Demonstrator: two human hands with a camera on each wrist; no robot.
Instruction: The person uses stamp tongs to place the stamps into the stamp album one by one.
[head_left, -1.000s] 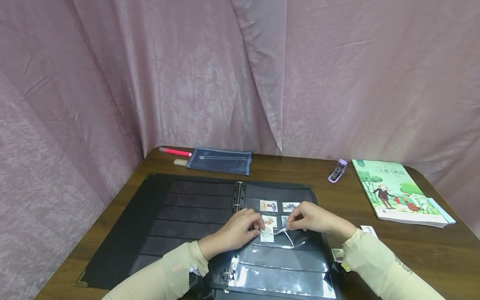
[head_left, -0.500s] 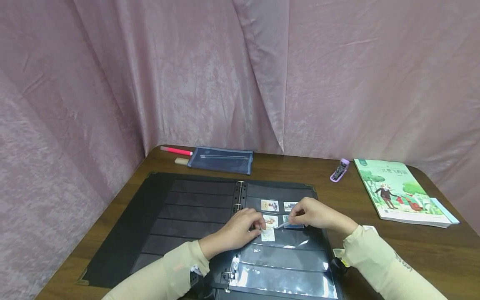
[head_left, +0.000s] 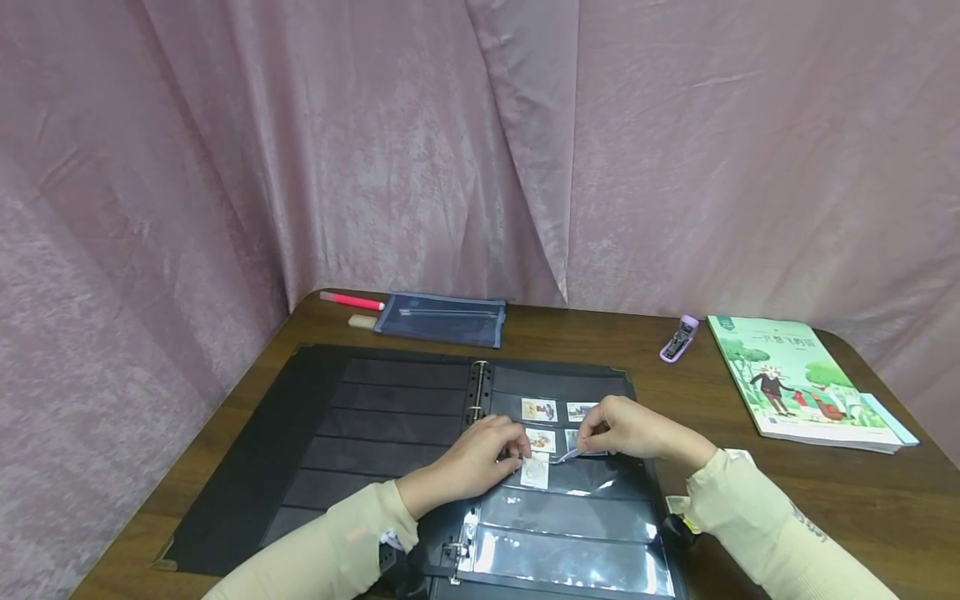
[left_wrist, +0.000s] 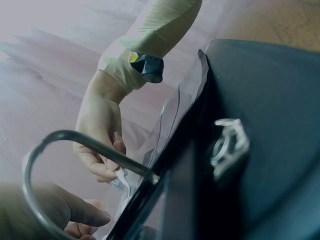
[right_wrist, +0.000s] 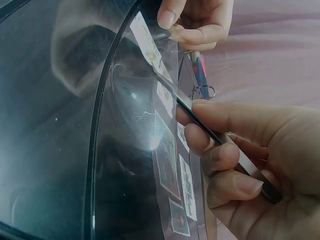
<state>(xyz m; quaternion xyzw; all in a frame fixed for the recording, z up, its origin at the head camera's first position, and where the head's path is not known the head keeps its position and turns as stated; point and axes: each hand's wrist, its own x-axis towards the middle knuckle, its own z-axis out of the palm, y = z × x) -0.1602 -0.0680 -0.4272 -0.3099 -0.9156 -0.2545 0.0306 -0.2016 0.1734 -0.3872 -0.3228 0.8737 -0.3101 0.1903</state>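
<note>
A black ring-binder stamp album [head_left: 225,467] lies spread on the table, with several stamps in the clear pockets of its right page. The lowest stamp [head_left: 535,472] sits in the left part of a pocket, below another stamp [head_left: 540,440]. My left hand [head_left: 480,457] is at its left edge; the right wrist view shows the thumb and a finger pinching the clear pocket film [right_wrist: 172,55]. My right hand [head_left: 626,429] grips metal tweezers [right_wrist: 205,127] between thumb and curled fingers. The tweezer tips point left and reach the lowest stamp's right edge; whether they clasp it is unclear.
Behind the album lie a blue mesh zip pouch [head_left: 442,321], a red marker [head_left: 352,301] and a purple-rimmed gadget [head_left: 679,339]. A green book [head_left: 802,383] lies at the right. An open metal binder ring [left_wrist: 65,135] arches beside my left hand.
My right hand has shifted slightly up and away with the tweezers, and the raised pocket film lies flatter. The lowest stamp shows a little more fully. My left hand stays almost still.
</note>
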